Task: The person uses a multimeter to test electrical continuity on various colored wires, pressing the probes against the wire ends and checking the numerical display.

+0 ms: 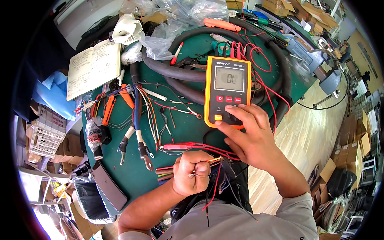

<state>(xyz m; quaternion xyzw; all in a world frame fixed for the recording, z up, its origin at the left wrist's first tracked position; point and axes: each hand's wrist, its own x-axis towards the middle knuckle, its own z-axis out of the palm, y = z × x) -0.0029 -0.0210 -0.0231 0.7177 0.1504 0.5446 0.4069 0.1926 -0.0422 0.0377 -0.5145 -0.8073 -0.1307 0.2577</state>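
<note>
My left hand is closed in a fist around a bundle of thin coloured wires near the table's front edge. Loose wire ends hang beside it. My right hand reaches onto the lower part of a yellow-and-black handheld meter, its fingers apart. One fingertip rests at the yellow button; others lie over the dial area, partly hiding it. The meter's display is lit, and red leads plug into its top. Just above my left hand lies a red clip with red cables.
A thick black cable loops behind the meter. Heavy lugs, orange-handled tools and thin wires spread to the left. A phone lies at the front left, an open notebook behind. Plastic bags cover the back.
</note>
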